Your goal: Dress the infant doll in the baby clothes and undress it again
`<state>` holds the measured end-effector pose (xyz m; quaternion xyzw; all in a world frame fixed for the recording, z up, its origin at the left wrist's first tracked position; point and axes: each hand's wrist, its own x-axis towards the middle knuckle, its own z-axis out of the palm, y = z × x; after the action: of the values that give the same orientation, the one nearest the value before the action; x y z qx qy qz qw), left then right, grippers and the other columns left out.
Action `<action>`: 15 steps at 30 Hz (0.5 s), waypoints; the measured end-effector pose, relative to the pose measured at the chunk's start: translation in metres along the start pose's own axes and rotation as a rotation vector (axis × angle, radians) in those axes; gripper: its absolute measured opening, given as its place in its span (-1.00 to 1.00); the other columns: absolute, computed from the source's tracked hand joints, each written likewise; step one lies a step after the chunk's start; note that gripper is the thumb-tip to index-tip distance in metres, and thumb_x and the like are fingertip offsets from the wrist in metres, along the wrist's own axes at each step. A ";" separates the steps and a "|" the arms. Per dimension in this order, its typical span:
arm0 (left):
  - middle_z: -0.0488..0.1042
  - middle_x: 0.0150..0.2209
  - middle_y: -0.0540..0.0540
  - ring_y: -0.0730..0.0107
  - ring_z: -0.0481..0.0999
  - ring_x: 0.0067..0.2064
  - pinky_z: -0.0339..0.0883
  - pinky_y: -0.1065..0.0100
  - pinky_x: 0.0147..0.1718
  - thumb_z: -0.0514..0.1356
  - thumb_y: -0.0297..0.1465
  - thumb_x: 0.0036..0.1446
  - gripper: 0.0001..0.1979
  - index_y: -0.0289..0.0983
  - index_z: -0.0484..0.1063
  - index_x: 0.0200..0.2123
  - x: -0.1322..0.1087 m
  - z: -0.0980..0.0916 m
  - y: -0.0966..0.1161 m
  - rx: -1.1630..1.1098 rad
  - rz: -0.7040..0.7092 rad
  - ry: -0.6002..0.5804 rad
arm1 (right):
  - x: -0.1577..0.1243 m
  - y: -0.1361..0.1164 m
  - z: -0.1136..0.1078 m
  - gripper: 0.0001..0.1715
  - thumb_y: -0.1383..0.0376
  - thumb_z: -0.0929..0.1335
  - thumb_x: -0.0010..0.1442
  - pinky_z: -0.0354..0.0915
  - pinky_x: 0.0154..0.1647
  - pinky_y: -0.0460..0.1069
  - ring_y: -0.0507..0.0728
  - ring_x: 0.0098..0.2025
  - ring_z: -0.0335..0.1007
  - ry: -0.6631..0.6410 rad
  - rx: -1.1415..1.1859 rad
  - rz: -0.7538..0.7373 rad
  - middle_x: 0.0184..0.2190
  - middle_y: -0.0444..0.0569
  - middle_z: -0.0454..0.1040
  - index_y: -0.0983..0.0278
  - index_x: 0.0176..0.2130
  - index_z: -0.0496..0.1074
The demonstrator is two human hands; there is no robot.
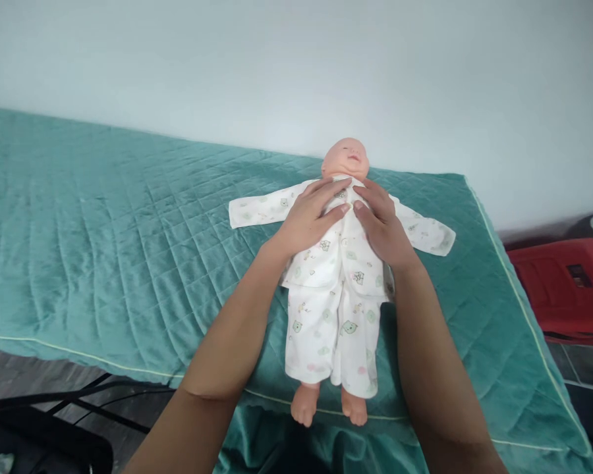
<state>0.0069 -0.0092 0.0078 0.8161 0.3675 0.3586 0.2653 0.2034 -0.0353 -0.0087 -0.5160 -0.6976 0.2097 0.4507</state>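
A baby doll [346, 157] lies on its back, dressed in a white pyjama top [326, 253] and matching trousers [312, 329] printed with small animals. On one side of the chest rests my left hand [312, 217], its fingers stretched out over the fabric and the thumb pointing to the front seam. My right hand [383, 220] lies on the other side, fingers apart and slightly bent. Both thumb tips are close together at the middle of the top, near a small fastening. The doll's sleeves spread outward, and its bare feet stick out of the trouser legs.
Under the doll is a green quilted cover [128, 250] over a bed or table against a pale wall [277, 72]. A red case [568, 283] stands beyond the right edge. Dark metal bars [79, 398] and a black object [44, 441] are at lower left.
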 end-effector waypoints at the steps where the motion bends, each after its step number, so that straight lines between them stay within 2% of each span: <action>1: 0.30 0.36 -0.03 0.19 0.13 0.43 0.04 0.07 0.39 0.03 -0.14 0.38 -0.50 -0.06 0.26 0.33 0.000 0.000 0.000 0.007 0.005 -0.007 | 0.000 0.000 0.000 -0.46 -0.17 0.27 0.32 -0.03 0.45 0.30 0.23 0.42 0.07 0.005 0.027 -0.005 0.34 -0.05 0.27 0.00 0.13 0.41; 7: 0.26 0.39 0.03 0.20 0.09 0.45 0.00 0.05 0.41 -0.01 -0.15 0.39 -0.51 -0.03 0.24 0.33 0.001 0.001 -0.002 0.056 0.036 -0.030 | -0.002 -0.004 0.001 -0.54 -0.09 0.30 0.32 -0.01 0.45 0.28 0.22 0.40 0.12 0.021 0.097 -0.013 0.31 -0.04 0.31 0.03 0.10 0.37; 15: 0.28 0.38 0.04 0.21 0.11 0.44 0.03 0.05 0.40 0.01 -0.18 0.39 -0.58 -0.04 0.32 0.26 0.001 0.000 -0.001 0.053 0.053 -0.019 | -0.003 -0.003 0.000 -0.54 -0.10 0.29 0.33 -0.06 0.47 0.27 0.22 0.43 0.05 -0.003 0.083 -0.010 0.33 -0.05 0.28 0.02 0.11 0.37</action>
<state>0.0071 -0.0079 0.0073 0.8356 0.3525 0.3479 0.2377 0.2022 -0.0388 -0.0076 -0.4929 -0.6916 0.2371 0.4718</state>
